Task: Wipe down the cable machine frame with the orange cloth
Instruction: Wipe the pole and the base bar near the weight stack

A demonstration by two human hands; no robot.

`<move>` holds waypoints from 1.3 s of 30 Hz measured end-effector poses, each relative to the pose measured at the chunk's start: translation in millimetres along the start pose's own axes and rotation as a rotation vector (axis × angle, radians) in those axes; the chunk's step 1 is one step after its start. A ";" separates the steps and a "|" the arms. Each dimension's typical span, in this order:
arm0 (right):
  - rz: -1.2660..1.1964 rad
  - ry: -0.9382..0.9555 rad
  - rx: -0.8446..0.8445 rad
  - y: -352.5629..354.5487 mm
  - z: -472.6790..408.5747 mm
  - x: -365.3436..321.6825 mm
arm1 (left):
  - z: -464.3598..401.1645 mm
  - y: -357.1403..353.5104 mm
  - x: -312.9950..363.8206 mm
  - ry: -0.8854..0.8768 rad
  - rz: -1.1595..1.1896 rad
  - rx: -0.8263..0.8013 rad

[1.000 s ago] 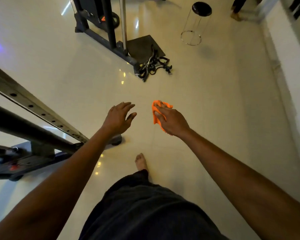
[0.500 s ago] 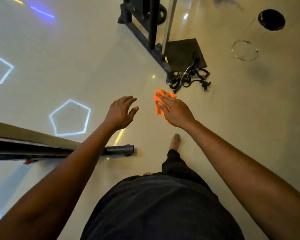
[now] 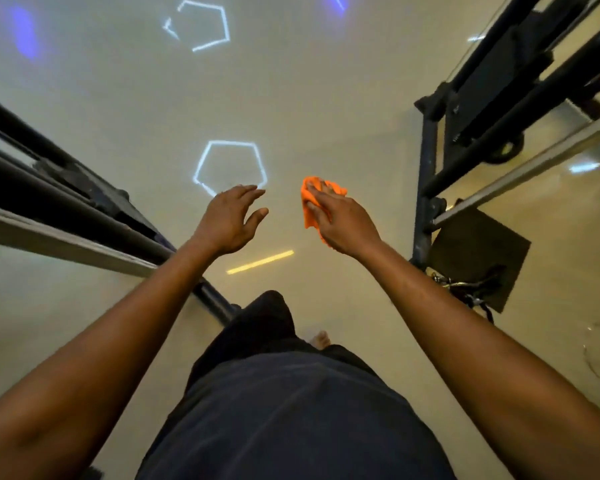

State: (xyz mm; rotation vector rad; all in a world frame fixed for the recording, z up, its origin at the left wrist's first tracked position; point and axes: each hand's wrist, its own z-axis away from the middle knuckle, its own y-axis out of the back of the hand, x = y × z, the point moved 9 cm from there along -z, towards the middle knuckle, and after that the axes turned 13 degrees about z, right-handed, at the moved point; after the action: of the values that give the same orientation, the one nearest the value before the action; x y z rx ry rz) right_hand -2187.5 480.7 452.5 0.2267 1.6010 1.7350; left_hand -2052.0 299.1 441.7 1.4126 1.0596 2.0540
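My right hand grips a bunched orange cloth, held out in the air in front of me over the glossy floor. My left hand is stretched forward beside it with fingers spread and loose, holding nothing. The cable machine frame stands to the right of the cloth: a dark upright post with black bars and a silver rail slanting up to the right. Neither hand touches it.
Another dark frame with a silver rail runs along the left, ending near my leg. A dark mat and tangled cable handles lie at the right frame's base. Light shapes reflect on the floor. My bare foot shows below.
The view has swung left: the cable machine frame has shifted from top centre to the right edge, and the left frame now sits closer. Both hands keep their pose, cloth still held.
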 end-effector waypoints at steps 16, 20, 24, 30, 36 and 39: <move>0.048 0.758 -0.062 113.9 -308.8 -186.1 | -87.5 177.6 -111.7 0.557 0.206 0.649; 0.034 0.968 -0.163 113.2 -339.0 -257.2 | -56.3 204.4 -125.6 0.736 0.263 0.773; 0.024 1.239 -0.221 113.8 -350.8 -333.6 | -22.6 235.6 -127.4 0.912 0.226 0.922; -0.010 1.655 -0.248 150.3 -354.8 -425.5 | 21.5 284.3 -81.8 1.159 0.199 1.230; -0.062 1.955 -0.169 251.6 -345.1 -525.7 | 47.0 389.1 6.0 1.251 0.005 1.433; -0.140 2.107 -0.068 333.7 -319.2 -578.0 | 67.9 454.1 58.8 1.309 -0.160 1.520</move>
State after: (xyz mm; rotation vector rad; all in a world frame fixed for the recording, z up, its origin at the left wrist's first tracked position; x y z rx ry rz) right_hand -2102.9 -105.6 895.6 -2.3621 2.4752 1.6225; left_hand -1980.1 84.7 845.6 -0.0967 3.4823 1.7542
